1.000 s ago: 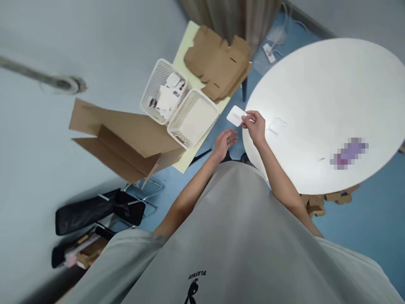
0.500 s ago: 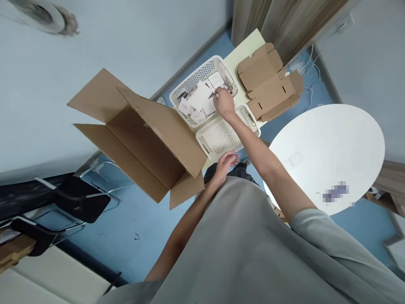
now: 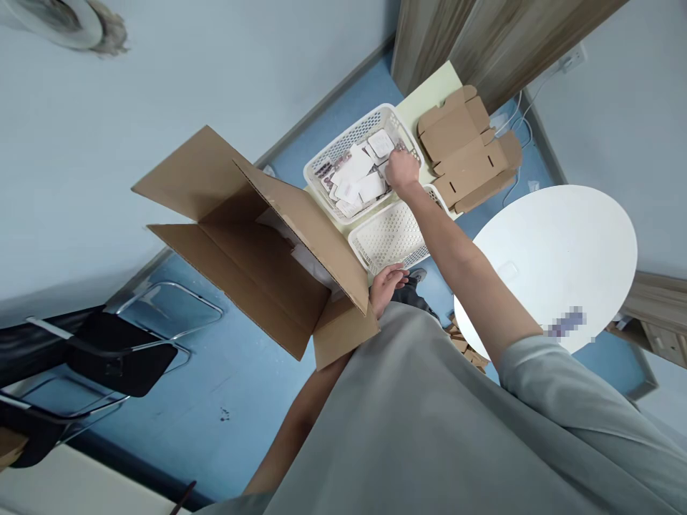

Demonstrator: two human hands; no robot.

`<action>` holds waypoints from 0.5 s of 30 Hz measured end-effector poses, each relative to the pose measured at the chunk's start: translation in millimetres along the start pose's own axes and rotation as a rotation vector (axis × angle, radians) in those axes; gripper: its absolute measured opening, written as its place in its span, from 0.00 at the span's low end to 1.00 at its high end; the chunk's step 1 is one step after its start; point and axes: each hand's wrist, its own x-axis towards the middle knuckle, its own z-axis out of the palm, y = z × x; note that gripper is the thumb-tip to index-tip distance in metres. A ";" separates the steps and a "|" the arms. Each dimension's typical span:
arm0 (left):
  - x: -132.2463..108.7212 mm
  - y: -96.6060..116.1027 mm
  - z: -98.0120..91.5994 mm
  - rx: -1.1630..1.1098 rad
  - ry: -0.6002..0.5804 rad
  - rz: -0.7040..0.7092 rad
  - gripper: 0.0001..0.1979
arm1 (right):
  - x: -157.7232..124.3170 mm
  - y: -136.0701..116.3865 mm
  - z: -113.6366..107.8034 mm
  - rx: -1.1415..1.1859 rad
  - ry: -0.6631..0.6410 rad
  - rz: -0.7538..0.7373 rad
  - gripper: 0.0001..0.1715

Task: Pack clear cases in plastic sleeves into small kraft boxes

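Observation:
My right hand [image 3: 402, 172] is inside the right end of a white basket [image 3: 325, 152] filled with small white cards and packets [image 3: 355, 172]. Its fingers are bent together at the contents, and what they grip is too small to name. A second white basket [image 3: 387, 236] with a perforated bottom stands nearer to me. My left hand [image 3: 387, 282] hovers at that basket's near edge, fingers loosely apart, holding nothing. Left of the baskets is a large open cardboard box [image 3: 257, 265], with some white material visible inside.
Flattened cardboard boxes [image 3: 466, 154] lie on the pale table [image 3: 432, 89] beyond the baskets. A round white table [image 3: 558, 250] stands at the right. Black chairs [image 3: 123, 350] are at the left. Small cardboard pieces [image 3: 466, 347] lie below the round table's edge.
The view has shifted, and white material now shows inside the large box. My right hand stays over the filled basket, where the cards lie differently. My left hand remains near the second basket.

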 end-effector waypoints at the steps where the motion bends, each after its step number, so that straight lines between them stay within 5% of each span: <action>1: -0.8 -0.1 0.1 0.014 -0.003 0.007 0.14 | -3.4 -3.4 -8.0 -0.027 0.022 0.012 0.10; 4: -2.4 0.0 3.8 0.062 -0.028 0.045 0.13 | -22.1 -10.8 -41.5 -0.103 0.080 0.057 0.11; 7: -1.2 1.7 13.3 0.099 -0.065 0.079 0.13 | -63.1 -7.3 -84.9 0.120 0.154 0.040 0.13; 11: 5.9 5.5 37.7 0.123 -0.052 0.127 0.15 | -159.5 18.5 -141.4 0.559 0.194 0.091 0.16; 15: 13.3 -0.1 79.7 0.161 -0.050 0.131 0.22 | -276.3 58.1 -177.1 0.715 0.287 0.124 0.12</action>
